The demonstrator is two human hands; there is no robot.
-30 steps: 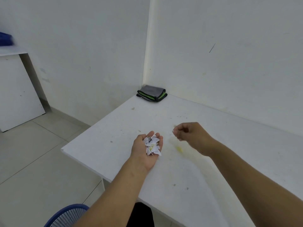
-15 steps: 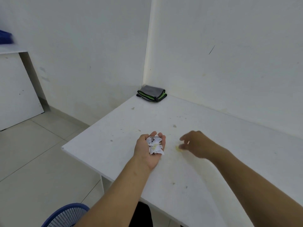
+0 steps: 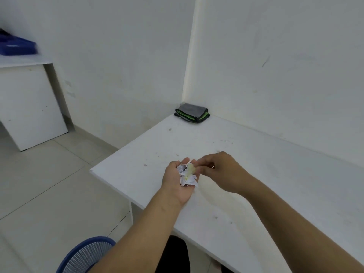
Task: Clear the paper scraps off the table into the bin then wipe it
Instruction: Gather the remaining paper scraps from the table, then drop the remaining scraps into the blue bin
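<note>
Nearest: bin: a blue mesh bin (image 3: 86, 255) stands on the floor at the lower left, below the table edge, partly cut off by the frame and by the left forearm; what lies inside cannot be seen.
Left hand: the left hand (image 3: 178, 181) is held palm up over the near corner of the table, fingers cupped round a heap of white paper scraps (image 3: 187, 177).
Right hand: the right hand (image 3: 220, 171) meets the left palm, fingertips pinched on a pale yellowish scrap (image 3: 190, 169) at the top of the heap; whether the pinch has let go is hard to tell through the blur.
Table: the white table (image 3: 275, 184) carries small dark specks and faint stains; no loose paper shows on the part in view.
Cloth: a folded grey cloth with green and black edging (image 3: 192, 112) lies at the far corner of the table, against the wall, well apart from both hands.
Progress: gathering looks close to finished, judging by the full palm; the scraps are not yet in the bin, and wiping has not begun.
Out of sight: the table runs off the right edge, so stray scraps there cannot be ruled out.
Far left: a blurred blue object (image 3: 17, 46) sits on a white counter (image 3: 23, 62).
</note>
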